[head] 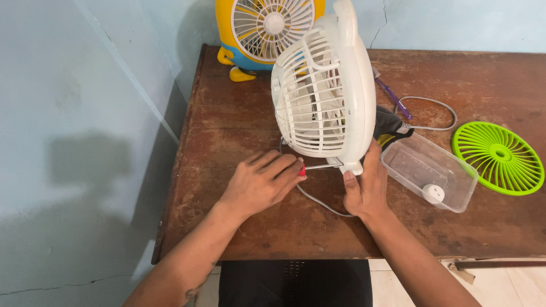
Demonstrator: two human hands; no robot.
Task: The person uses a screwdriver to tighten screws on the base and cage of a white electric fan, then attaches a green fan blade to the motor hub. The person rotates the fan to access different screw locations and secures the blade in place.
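Left hand (263, 181) closed around red-handled screwdriver (310, 168), shaft tip at base of white fan (321, 85). Right hand (367, 185) clamped on fan's lower rim. Fan tilted on edge, mid-counter (239, 136), grille leftward. Screwdriver handle mostly hidden. Farther back, yellow fan (267, 28) cut off at top.

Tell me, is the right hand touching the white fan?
Touching. The head view shows the right hand with its thumb and fingers pressed against the bottom rim of the white fan, steadying it.
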